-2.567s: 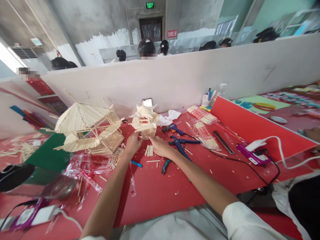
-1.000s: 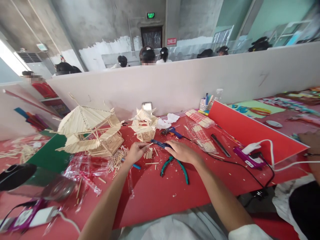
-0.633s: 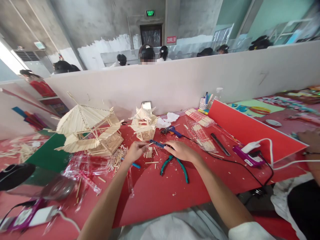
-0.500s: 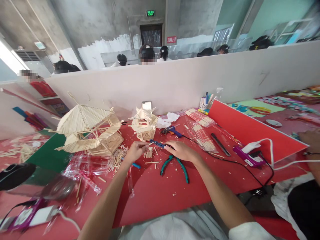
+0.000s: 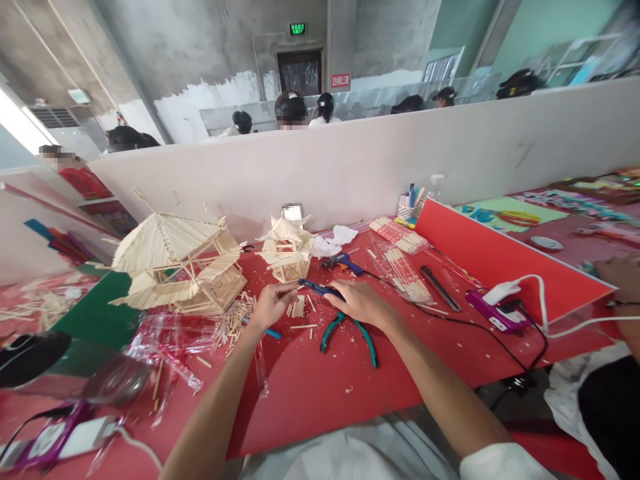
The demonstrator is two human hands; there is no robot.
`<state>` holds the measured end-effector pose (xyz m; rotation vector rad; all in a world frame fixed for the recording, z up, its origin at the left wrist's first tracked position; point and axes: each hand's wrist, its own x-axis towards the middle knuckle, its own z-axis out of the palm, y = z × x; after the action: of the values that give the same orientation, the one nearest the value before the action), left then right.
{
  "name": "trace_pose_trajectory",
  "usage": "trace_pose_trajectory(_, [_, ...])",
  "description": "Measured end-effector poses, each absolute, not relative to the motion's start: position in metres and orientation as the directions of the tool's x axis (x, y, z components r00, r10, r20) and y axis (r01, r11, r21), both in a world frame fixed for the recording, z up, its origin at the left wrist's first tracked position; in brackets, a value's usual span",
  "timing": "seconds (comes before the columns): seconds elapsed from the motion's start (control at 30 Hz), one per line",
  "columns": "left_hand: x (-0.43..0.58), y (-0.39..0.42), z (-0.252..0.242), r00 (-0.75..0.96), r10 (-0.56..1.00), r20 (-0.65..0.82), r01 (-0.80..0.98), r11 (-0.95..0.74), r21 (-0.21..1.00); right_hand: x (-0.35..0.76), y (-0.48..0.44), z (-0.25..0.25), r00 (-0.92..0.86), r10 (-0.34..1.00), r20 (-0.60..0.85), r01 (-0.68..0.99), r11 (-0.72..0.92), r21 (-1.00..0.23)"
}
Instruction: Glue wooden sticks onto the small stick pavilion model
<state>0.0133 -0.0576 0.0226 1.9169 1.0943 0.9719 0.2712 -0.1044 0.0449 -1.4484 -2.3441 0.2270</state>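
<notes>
While the left hand [image 5: 270,303] pinches a thin pale wooden stick [image 5: 289,289] level, the right hand [image 5: 361,301] grips a dark blue glue gun [image 5: 316,288], nozzle meeting the stick's tip, seemingly to glue it, green-handled pliers [image 5: 345,328] just beneath.

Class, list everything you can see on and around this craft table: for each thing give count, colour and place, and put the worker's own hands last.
large stick pavilion: one, pale wood, left on the green mat
small stick pavilion: one, pale wood, centre back
loose sticks: many, pale, between the hands
pliers: one, teal handles, lying below the right hand
spare glue gun: one, blue, behind the hands
wrapped stick packs: several, red and clear, right of centre
power strip: one, purple and white, right
pen cup: one, white, by the partition
left hand: pinches a thin stick
right hand: grips a blue glue gun
</notes>
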Motion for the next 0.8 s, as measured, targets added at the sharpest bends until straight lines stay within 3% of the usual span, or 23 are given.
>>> trace_pose_trajectory(0.33, [0.012,-0.054,0.012,0.332,0.899,0.284,0.401,-0.407,0.82,0.269,-0.106,0.048,-0.383,0.908,0.171,0.887,0.413,-0.204])
trace_pose_trajectory(0.8, [0.014,-0.053,0.011,0.288,0.911,0.295,0.405,-0.394,0.825,0.273,-0.101,0.045,-0.425,0.879,0.217,0.815,0.476,-0.331])
